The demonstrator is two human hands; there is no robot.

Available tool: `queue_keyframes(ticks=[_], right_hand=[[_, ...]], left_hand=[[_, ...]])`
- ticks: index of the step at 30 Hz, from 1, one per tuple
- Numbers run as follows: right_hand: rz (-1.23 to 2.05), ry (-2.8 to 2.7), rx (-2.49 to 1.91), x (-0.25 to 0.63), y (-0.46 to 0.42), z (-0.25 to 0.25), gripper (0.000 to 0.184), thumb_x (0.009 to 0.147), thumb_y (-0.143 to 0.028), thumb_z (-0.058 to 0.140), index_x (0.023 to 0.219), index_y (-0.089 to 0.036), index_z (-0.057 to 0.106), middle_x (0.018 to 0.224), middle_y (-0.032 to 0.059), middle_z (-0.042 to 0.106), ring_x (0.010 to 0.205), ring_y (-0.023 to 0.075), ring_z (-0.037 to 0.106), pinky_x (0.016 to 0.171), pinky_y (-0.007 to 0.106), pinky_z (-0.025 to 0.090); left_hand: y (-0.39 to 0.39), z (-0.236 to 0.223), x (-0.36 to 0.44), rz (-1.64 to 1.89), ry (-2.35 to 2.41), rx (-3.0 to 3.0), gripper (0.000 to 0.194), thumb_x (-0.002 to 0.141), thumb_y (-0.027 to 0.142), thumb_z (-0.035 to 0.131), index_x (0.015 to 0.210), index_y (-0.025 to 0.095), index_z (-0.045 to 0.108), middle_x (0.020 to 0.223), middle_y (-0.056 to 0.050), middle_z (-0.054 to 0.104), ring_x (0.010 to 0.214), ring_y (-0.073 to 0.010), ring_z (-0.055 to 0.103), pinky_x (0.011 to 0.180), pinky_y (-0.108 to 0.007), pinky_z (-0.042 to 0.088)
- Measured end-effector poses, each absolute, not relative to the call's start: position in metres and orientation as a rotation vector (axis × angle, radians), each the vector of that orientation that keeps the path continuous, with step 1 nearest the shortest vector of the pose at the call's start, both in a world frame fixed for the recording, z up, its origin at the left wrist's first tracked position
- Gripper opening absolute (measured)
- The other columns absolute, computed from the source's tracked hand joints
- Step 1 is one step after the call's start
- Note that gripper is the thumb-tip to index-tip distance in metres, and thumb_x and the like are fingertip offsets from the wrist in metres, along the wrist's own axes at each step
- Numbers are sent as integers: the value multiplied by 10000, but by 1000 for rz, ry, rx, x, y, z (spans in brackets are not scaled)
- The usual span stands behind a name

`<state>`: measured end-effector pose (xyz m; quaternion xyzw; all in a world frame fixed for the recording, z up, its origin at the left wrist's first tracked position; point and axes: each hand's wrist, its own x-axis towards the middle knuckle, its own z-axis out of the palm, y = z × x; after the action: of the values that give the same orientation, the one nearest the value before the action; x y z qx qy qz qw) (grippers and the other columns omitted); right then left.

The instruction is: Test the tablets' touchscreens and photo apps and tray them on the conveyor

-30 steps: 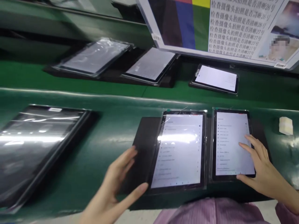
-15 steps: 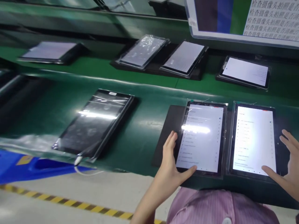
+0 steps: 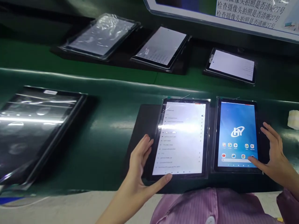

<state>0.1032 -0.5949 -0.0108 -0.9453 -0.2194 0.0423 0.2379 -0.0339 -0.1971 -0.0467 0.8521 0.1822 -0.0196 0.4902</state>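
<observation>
Two lit tablets in clear film lie side by side near the bench's front edge. The left tablet (image 3: 181,140) shows an internet settings list; the right tablet (image 3: 237,124) shows a blue home screen with app icons. My left hand (image 3: 140,168) spreads around the left tablet's lower left corner, its thumb at the bottom edge of the screen and its fingers beside the left side. My right hand (image 3: 272,152) is open at the right tablet's lower right, thumb over the icon row, other fingers along the right side. Neither hand lifts a tablet.
A dark film-wrapped tablet (image 3: 39,124) lies to the left. On the rear green ledge rest a film-covered tablet (image 3: 102,35), another lit tablet (image 3: 163,46) and a sideways tablet (image 3: 232,66). A printed sign (image 3: 233,18) hangs behind. A whitish object (image 3: 293,119) sits far right.
The right tablet's screen has gone from the settings list to the blue home screen. My view has shifted, so things appear further left. Both hands stay beside their tablets.
</observation>
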Motion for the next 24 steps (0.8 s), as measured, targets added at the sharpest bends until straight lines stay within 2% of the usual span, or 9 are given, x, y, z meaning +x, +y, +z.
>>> queue_keyframes(ticks=[8,13,16,19,21,24], right_hand=[[114,-582,-2504,114,-616,-21,937,926,-620,721,1661,-303,232,1698,146,294,1538,442,347,1218,711,380],[57,-527,-2395,120,-624,-24,929,924,-532,739,1674,-381,213,1692,106,307,1516,438,393,1243,703,360],[92,-501,-2330,121,-621,-24,896,941,-469,731,1662,-428,200,1690,88,309,1484,419,456,1219,684,413],[126,-478,-2313,120,-615,-26,886,943,-458,731,1656,-419,207,1696,88,298,1452,410,501,1195,701,431],[123,-470,-2315,118,-612,-27,882,942,-439,740,1654,-402,220,1695,94,299,1449,399,508,1197,689,433],[114,-467,-2303,117,-611,-28,876,947,-421,744,1652,-388,226,1696,101,297,1456,389,505,1203,664,437]], left_hand=[[-197,-44,-36,-19,420,2063,921,910,472,751,1645,474,194,1774,-77,197,1615,-400,274,1252,-653,326],[-211,-42,-32,33,457,2101,905,921,456,741,1647,387,205,1764,-129,188,1605,-403,297,1269,-641,329],[-226,-36,-26,37,550,2130,1021,884,499,773,1666,357,132,1766,-167,156,1617,-436,244,1257,-689,313],[-242,-31,-17,-9,555,2184,1207,816,532,834,1687,356,18,1787,-202,28,1627,-496,128,1211,-753,329],[-250,-31,-11,-14,516,2238,1298,776,511,873,1693,345,-31,1787,-225,-29,1621,-528,68,1198,-799,286],[-258,-37,-5,45,512,2320,1350,742,457,900,1697,313,-42,1778,-259,-11,1615,-549,38,1195,-841,202]])
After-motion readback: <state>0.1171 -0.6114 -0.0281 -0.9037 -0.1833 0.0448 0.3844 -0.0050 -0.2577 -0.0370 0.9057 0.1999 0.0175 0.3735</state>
